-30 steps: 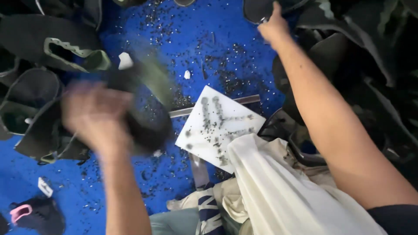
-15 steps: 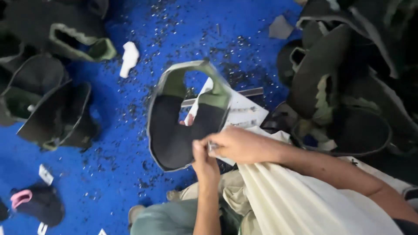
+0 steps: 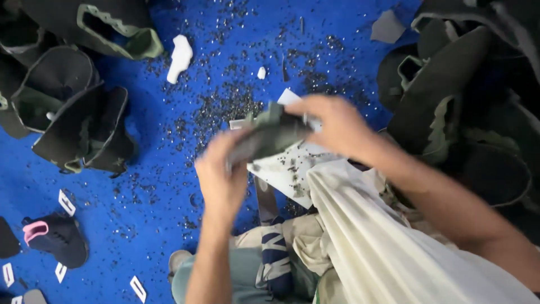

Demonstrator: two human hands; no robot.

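Both my hands hold one dark shoe upper with a green lining [image 3: 269, 135], blurred by motion, above a white cutting board [image 3: 287, 169]. My left hand [image 3: 222, 177] grips its lower left end. My right hand [image 3: 332, 125] grips its upper right end. The board lies on the blue floor [image 3: 146, 186] and is strewn with small dark scraps. My lap, with a cream cloth [image 3: 382, 247] over it, fills the lower right.
A pile of black and green shoe uppers [image 3: 79, 112] lies at the left, another pile [image 3: 467, 101] at the right. A white scrap [image 3: 181, 56] lies at the top. A small black and pink piece [image 3: 53, 236] and white tags [image 3: 66, 201] lie at lower left.
The shoe upper was held flat and open over the board half a second ago. Now both hands have bunched it up and lifted it a little higher, moving fast.
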